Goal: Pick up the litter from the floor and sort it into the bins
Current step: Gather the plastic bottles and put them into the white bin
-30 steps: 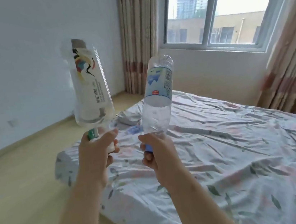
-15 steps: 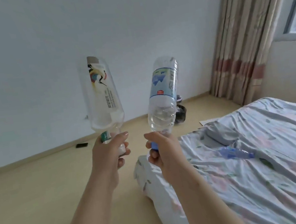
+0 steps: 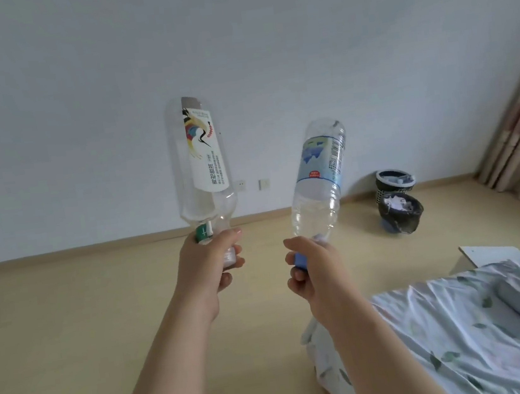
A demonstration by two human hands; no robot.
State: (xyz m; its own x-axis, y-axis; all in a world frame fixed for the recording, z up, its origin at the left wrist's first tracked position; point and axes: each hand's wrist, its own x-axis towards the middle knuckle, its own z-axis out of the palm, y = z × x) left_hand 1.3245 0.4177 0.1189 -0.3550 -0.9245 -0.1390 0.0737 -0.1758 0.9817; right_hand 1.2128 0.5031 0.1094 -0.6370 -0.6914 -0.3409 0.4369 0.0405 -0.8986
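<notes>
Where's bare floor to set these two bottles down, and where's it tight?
Wide bare floor left of the left hand, up to the baseboard; also a strip from the right hand to the wall. Tight at right: rear bin, front bin, flat white sheet, then the bed.

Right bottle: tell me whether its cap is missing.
No, a blue cap shows on the neck of the right bottle, just below where the right hand grips it.
</notes>
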